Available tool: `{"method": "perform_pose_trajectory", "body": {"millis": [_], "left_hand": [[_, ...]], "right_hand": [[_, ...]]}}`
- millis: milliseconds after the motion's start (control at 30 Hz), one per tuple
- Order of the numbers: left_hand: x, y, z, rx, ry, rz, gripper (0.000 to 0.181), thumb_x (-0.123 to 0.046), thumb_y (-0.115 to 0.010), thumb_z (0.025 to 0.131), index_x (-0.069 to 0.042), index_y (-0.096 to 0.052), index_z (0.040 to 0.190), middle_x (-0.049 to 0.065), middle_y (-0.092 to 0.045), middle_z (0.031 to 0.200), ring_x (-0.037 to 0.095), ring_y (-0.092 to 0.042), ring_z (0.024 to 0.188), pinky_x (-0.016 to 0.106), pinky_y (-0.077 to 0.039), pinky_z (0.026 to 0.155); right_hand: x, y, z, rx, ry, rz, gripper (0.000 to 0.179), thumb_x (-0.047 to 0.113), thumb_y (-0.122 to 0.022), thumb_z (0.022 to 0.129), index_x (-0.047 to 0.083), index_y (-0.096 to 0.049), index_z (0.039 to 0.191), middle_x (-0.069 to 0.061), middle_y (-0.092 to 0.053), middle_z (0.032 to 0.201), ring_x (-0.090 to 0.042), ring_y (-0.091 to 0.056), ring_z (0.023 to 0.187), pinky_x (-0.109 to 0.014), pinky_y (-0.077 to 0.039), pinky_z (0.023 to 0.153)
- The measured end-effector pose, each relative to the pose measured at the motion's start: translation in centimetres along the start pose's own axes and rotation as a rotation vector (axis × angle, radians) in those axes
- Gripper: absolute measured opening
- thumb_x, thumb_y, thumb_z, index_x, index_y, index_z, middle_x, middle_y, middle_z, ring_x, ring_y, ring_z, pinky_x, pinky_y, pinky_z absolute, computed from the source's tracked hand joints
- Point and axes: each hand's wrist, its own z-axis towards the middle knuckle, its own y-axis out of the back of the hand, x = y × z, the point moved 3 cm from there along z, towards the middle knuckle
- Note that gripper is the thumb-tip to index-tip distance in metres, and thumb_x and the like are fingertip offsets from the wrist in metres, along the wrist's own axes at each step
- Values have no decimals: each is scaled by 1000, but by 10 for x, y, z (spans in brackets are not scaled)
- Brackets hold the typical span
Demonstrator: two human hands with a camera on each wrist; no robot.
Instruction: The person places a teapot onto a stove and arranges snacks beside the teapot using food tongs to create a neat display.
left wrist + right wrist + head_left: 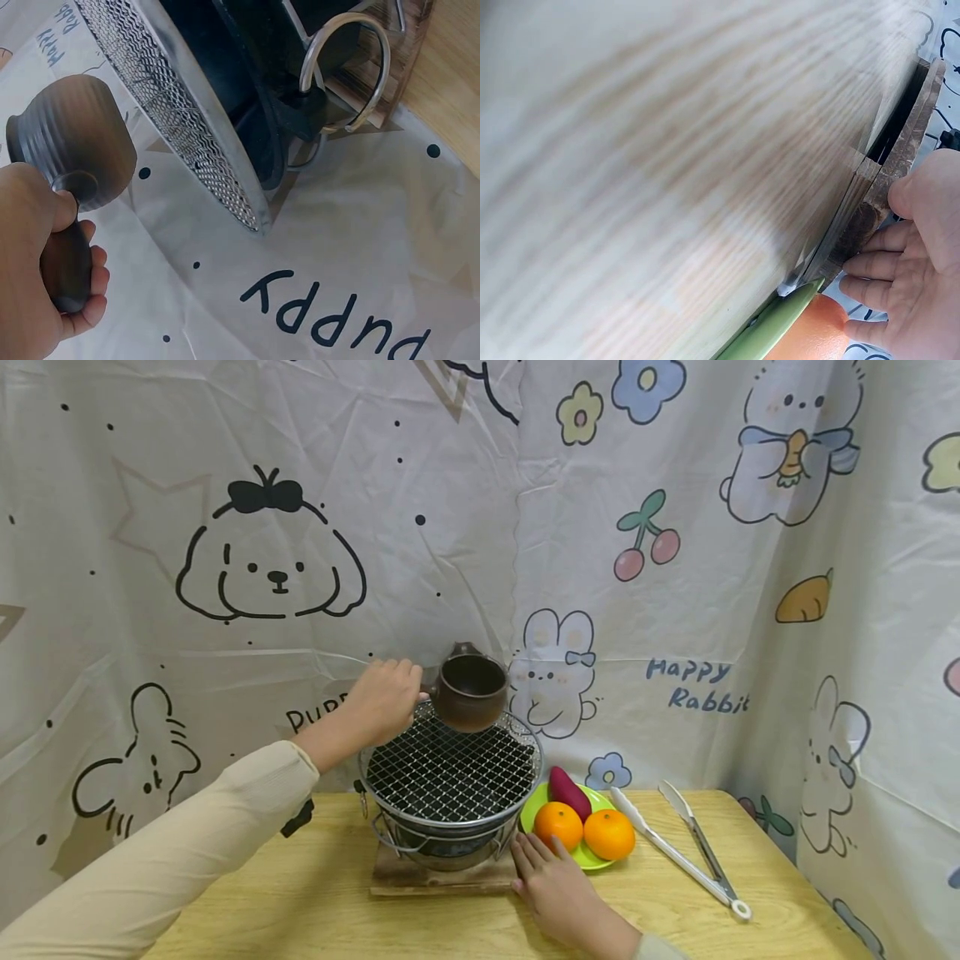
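Note:
My left hand [381, 700] grips the side handle [66, 266] of a small dark brown clay pot [471, 697]. In the head view the pot is above the far part of a round wire mesh rack [450, 772], its open mouth showing a dark inside. The rack tops a grill stove [450, 847] on a wooden board [420, 883]. My right hand [555, 889] lies with its fingers extended at the board's right end, close to a green plate [531, 806]. Whether its fingertips touch the board or the near orange [558, 827] is unclear.
On the plate are a second orange [609, 835] and a purple sweet potato [570, 795]. To the right, metal tongs [682, 856] lie spread on the wooden table [300, 902]. A printed cloth [450, 552] hangs behind the table.

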Motion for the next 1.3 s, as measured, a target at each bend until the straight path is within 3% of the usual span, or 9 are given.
{"method": "perform_pose_trajectory", "body": {"millis": [433, 800, 933, 1133, 1300], "left_hand": [[7, -6, -7, 68, 16, -5, 31, -26, -63, 101, -2, -53, 84, 7, -48, 73, 23, -51, 67, 35, -47, 62], [15, -10, -14, 150, 53, 8, 29, -25, -63, 100, 2, -57, 93, 11, -54, 80, 27, -58, 75, 40, -53, 73], [18, -11, -15, 154, 59, 17, 27, -22, -69, 93, 3, -57, 94, 12, -55, 81, 28, -59, 75, 40, -53, 72], [19, -12, -17, 145, 67, -10, 29, -25, -64, 99, 2, -57, 91, 12, -57, 81, 28, -59, 76, 41, -54, 71], [20, -12, -20, 117, 59, -1, 29, -24, -68, 96, 2, -57, 90, 13, -58, 81, 29, -60, 76, 41, -54, 70]], "right_hand": [[0, 0, 0, -3, 1, -3, 47, 28, -56, 103, -2, -60, 139, -15, -62, 143, -31, -58, 134, -53, -47, 110], [1, 3, 0, 11, -1, 21, 47, 28, -55, 104, -2, -60, 138, -16, -62, 143, -32, -58, 134, -54, -46, 111], [0, 3, 1, 21, -5, 29, 47, 28, -54, 104, -3, -60, 139, -16, -61, 144, -32, -57, 135, -55, -45, 111], [0, 0, 0, 18, -6, 12, 48, 29, -54, 104, -2, -59, 140, -15, -61, 145, -31, -57, 135, -54, -46, 111], [0, -2, 0, 15, -5, 5, 48, 30, -53, 105, -1, -59, 141, -15, -60, 145, -31, -57, 135, -54, -46, 110]]}}
